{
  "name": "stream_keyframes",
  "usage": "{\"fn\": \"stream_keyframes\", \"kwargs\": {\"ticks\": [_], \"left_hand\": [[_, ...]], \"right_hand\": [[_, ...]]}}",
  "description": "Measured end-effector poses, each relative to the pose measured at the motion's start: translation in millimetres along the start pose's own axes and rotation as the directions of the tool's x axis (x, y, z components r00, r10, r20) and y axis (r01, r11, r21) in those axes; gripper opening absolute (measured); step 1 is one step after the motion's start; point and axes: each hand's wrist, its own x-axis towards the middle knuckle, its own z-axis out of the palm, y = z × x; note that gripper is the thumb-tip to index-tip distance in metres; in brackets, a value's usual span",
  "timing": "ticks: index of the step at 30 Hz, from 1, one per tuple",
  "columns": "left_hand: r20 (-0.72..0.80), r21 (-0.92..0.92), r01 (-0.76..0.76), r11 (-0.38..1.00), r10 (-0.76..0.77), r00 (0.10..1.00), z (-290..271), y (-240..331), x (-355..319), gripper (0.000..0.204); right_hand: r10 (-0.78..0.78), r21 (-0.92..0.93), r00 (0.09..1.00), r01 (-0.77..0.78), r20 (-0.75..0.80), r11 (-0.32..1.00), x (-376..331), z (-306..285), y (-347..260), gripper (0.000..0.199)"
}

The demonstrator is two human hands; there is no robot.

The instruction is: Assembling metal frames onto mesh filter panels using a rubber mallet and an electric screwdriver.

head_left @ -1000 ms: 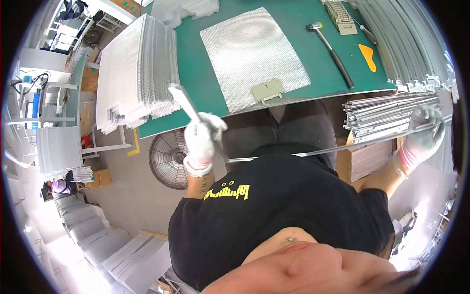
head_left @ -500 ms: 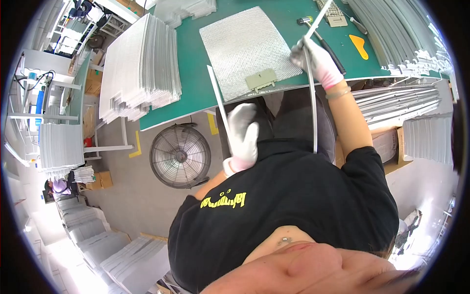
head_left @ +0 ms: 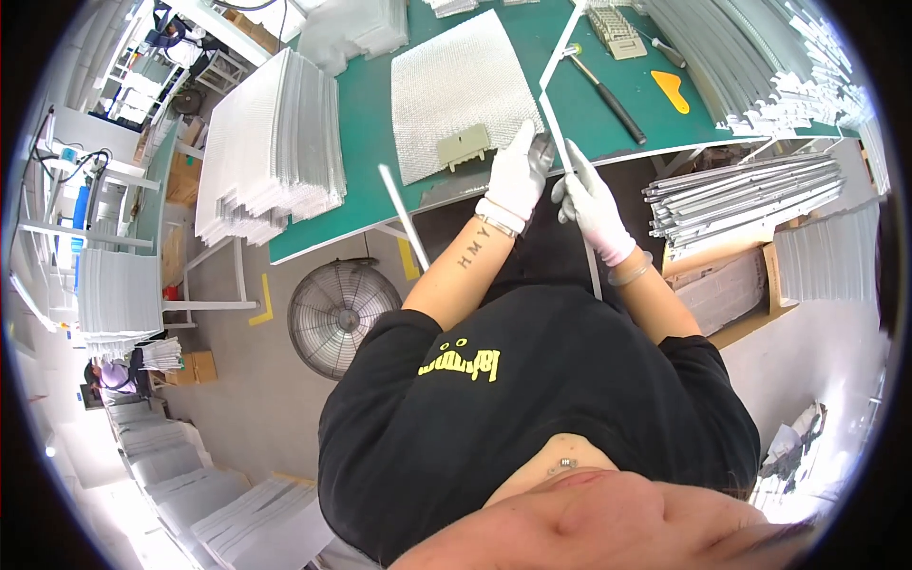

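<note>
A thin white frame strip (head_left: pixel 554 119) with an angled joint runs from the table's far edge down past my hands. My gloved right hand (head_left: pixel 593 204) is closed around its lower part. Just left of it, my gloved left hand (head_left: pixel 516 182) has its fingers stretched out beside the strip; whether they touch it is unclear. Another white strip length (head_left: pixel 401 211) slants behind my left forearm. On the table lies a silver mesh sheet (head_left: pixel 461 81), with a grey-green toothed plate (head_left: pixel 464 146) at its near edge.
A tall stack of mesh sheets (head_left: pixel 275 142) stands left on the green table (head_left: pixel 366 114). To the right lie a hammer (head_left: pixel 610 100), a yellow scraper (head_left: pixel 671 92), a screwdriver (head_left: pixel 669 52) and a tan slotted block (head_left: pixel 617 33). A floor fan (head_left: pixel 344 318) and bundled strips (head_left: pixel 741 195) are below.
My left hand has moved up and right from beside the left strip length to the strip near my right hand. My right hand has slid down toward me, and the frame has shifted left.
</note>
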Motion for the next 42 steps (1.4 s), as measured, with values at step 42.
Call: {"fn": "stream_keyframes", "kwargs": {"ticks": [42], "left_hand": [[0.028,0.558,-0.270,0.785,0.307,0.951,-56.4,193.0,-83.4,0.047]], "right_hand": [[0.214,0.100,0.926,-0.256,0.311,0.961,154.3,11.7,-20.2,0.016]]}}
